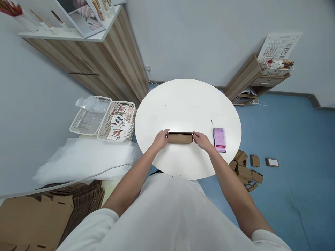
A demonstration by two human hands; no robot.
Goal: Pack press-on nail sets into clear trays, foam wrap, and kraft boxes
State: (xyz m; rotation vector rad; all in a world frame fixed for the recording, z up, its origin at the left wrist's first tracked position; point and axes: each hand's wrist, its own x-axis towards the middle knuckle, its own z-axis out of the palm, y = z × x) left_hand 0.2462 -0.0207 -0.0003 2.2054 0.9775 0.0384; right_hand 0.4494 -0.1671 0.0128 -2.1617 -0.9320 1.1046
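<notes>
A small brown cardboard box [180,138] is held low over the white oval table [183,101], its long side facing me and a dark strip along its far edge. My left hand [160,139] grips the box's left end, thumb and fingers closed on it. At the opposite end my right hand [201,140] pinches the cardboard in the same way. Whether the box's underside touches the tabletop I cannot tell. To the right of my right hand lies a phone [219,140] with a lit pink screen.
White baskets [103,135] with printed cards and clear plastic stand left of the table, above white foam sheets [86,157]. Flat cardboard [36,216] is stacked at lower left. Folded brown boxes [244,172] lie on the blue floor at right. Wooden cabinets [125,52] flank the table's far side.
</notes>
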